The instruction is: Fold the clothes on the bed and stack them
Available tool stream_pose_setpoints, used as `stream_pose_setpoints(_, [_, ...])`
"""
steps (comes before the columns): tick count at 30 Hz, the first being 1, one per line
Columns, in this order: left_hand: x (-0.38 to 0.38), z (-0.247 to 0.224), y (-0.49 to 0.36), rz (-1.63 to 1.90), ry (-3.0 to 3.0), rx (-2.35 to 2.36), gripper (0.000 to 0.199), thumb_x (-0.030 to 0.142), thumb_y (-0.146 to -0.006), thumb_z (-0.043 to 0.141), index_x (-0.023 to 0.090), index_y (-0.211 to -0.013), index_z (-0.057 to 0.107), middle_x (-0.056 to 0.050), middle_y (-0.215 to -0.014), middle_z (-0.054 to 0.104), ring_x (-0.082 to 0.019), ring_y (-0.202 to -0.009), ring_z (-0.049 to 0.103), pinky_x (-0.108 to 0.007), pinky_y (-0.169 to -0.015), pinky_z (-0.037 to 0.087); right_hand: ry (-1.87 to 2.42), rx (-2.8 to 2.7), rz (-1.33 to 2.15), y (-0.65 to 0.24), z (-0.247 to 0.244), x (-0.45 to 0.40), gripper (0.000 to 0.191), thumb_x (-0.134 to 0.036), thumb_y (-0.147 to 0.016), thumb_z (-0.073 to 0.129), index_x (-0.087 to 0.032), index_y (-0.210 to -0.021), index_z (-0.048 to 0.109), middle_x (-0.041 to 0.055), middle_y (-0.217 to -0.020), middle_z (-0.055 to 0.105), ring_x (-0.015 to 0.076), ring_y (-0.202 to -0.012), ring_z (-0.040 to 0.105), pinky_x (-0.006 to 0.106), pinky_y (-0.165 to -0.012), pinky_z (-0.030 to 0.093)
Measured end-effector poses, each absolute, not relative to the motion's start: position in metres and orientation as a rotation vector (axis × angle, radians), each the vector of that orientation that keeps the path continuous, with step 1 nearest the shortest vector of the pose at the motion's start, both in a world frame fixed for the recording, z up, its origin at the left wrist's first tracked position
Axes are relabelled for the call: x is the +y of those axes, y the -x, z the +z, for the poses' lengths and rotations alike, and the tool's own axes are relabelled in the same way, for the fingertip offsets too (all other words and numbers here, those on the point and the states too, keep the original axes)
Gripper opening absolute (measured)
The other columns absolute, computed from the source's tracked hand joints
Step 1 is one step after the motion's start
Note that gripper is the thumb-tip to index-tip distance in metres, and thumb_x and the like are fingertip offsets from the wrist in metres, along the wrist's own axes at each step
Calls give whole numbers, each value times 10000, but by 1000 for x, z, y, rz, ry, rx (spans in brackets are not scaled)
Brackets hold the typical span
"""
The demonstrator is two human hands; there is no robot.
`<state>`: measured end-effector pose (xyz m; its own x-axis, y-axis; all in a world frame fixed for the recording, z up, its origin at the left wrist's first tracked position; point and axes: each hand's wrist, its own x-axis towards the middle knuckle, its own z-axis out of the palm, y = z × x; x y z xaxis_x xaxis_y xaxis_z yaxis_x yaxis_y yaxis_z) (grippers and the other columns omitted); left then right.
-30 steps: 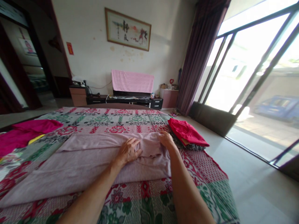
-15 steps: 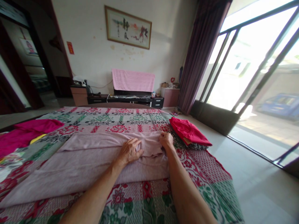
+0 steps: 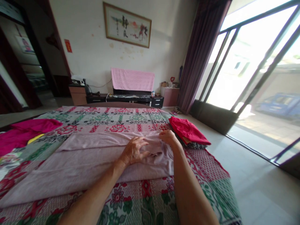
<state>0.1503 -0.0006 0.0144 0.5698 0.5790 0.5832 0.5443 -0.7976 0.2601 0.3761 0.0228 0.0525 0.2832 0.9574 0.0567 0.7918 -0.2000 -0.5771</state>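
Observation:
A pale pink garment (image 3: pixel 82 165) lies spread on a table covered by a patterned cloth (image 3: pixel 131 197), its far part folded over toward me. My left hand (image 3: pixel 136 150) rests on the garment near its right end, fingers apart. At the garment's far right corner, my right hand (image 3: pixel 169 137) has its fingers closed on the fabric. Wrinkles run through the fabric between the two hands, and a small opening or fold shows there.
A folded red garment (image 3: pixel 187 128) lies on a dark patterned one at the right. Magenta clothing (image 3: pixel 30 131) is at the far left, with a yellow piece beside it. Beyond the table stand a low cabinet (image 3: pixel 157 102) and a pink cloth (image 3: pixel 132 79) over a screen.
My left hand has lifted slightly and its fingers have spread. My right hand has shifted slightly right and turned, and the garment's right end has moved a little right.

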Motion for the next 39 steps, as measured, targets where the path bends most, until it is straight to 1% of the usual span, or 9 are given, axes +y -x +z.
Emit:
stream_pose_setpoints(5, [-11,16,-164,823,-2821,811,235,368,-847,574,240,-977,722,-46,-1110,668,-208,-1002,595,-359,-907,445,1907,-1773,332,-368,50,22,245,-177,-706,581,-171,-883,750,16,-761,706,144,-741,626,187,-627,423])
stream_pose_setpoints(8, [-10,11,-165,786,-2828,761,267,308,-906,482,236,-868,737,-28,-994,688,-167,-893,606,-317,-841,445,1898,-1992,313,-367,44,24,233,-141,-720,548,-164,-851,739,36,-824,717,159,-791,626,208,-680,440])
stream_pose_setpoints(13, [-10,9,-166,774,-2783,680,237,226,-867,500,227,-841,735,-16,-963,701,-152,-877,619,-295,-850,444,1902,-2090,288,-364,33,33,349,-115,-758,509,-177,-1041,704,83,-1140,680,195,-1038,599,275,-897,439])
stream_pose_setpoints(15, [-9,13,-165,777,-2750,675,212,221,-842,520,230,-860,731,-8,-955,709,-150,-881,628,-285,-858,452,1963,-2062,289,-363,32,34,354,-132,-769,508,-188,-1061,700,87,-1162,673,205,-1066,598,286,-911,440])
stream_pose_setpoints(18, [0,19,-155,916,-2650,881,223,225,-824,527,215,-939,719,-22,-990,715,-154,-925,635,-263,-871,466,2092,-1947,286,-360,39,34,337,-168,-795,484,-208,-1039,712,97,-1084,704,237,-1016,634,320,-864,465])
stream_pose_setpoints(21, [15,21,-131,1027,-2530,1372,277,193,-849,451,198,-958,706,-51,-1021,707,-166,-961,631,-269,-891,466,2084,-1869,231,-346,50,31,384,-206,-829,456,-211,-1145,673,104,-1118,693,253,-1057,625,338,-887,457])
stream_pose_setpoints(27, [28,9,-95,629,-2356,2174,335,371,-848,478,155,-1023,664,-148,-1125,628,-300,-1101,553,-414,-927,445,1799,-2071,272,-297,50,22,410,-149,-842,415,-175,-1195,622,93,-1244,631,210,-1142,569,308,-974,398])
stream_pose_setpoints(33, [23,7,-94,390,-2257,2254,528,470,-871,414,101,-1211,577,-200,-1341,498,-343,-1246,435,-482,-992,385,1823,-2177,329,-285,25,19,395,-333,-949,322,-215,-1259,535,83,-1451,431,276,-1308,372,510,-1023,307])
stream_pose_setpoints(39, [10,4,-66,369,-2298,2246,568,490,-880,400,132,-1305,520,-175,-1447,414,-344,-1317,362,-509,-1034,341,1791,-2174,364,-290,20,25,405,-320,-937,337,-223,-1286,518,85,-1472,400,268,-1327,345,507,-1036,280])
